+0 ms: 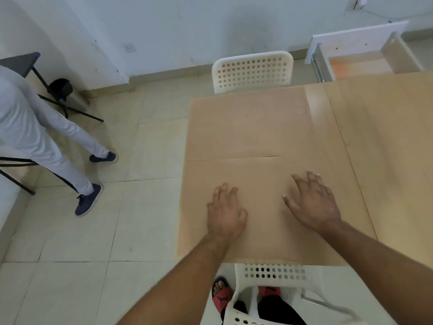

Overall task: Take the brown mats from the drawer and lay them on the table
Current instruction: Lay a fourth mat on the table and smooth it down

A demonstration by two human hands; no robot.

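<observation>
Two brown mats lie flat on the left end of the wooden table (386,141). The far mat (248,123) reaches toward the far chair. The near mat (260,174) lies in front of me, its far edge meeting the far mat. My left hand (226,211) rests palm down on the near mat with the fingers together. My right hand (314,202) lies flat on the same mat, fingers spread. Neither hand grips anything. The white drawer (360,52) stands pulled out at the upper right, with an orange-tinted bottom showing.
A white perforated chair (251,71) stands at the table's far side, and another (274,273) is just below my arms. A person in white trousers (54,141) stands at the left on the tiled floor, beside black metal furniture legs (70,109).
</observation>
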